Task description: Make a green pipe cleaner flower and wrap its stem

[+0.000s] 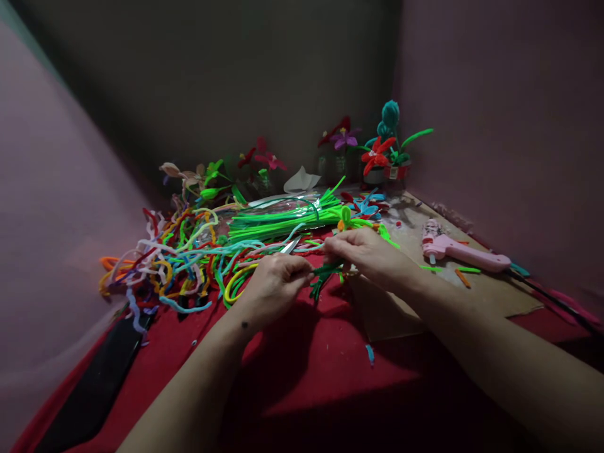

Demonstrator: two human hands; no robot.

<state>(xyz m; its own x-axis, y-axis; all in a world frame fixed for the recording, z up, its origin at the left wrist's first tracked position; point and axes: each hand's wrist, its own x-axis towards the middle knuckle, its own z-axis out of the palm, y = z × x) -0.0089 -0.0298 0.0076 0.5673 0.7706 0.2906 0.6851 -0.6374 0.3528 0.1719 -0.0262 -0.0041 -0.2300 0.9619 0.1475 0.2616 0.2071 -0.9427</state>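
Observation:
Dark green pipe cleaners, bunched with short ends pointing down, are between my two hands over the red-covered table. My left hand is closed, thumb and fingertips pinching at the left side of the bunch. Closed too, my right hand grips it from the right, its fingers curled over the top, hiding where they hold. Just behind my left hand shows a pointed metal blade, seemingly of scissors; its handle is hidden. A bright green and orange pipe-cleaner piece lies beyond my right hand.
A packet of green pipe cleaners lies behind my hands, with a multicoloured tangle of pipe cleaners at left. A pink glue gun rests on cardboard at right. Potted pipe-cleaner flowers stand behind. A black flat object lies left.

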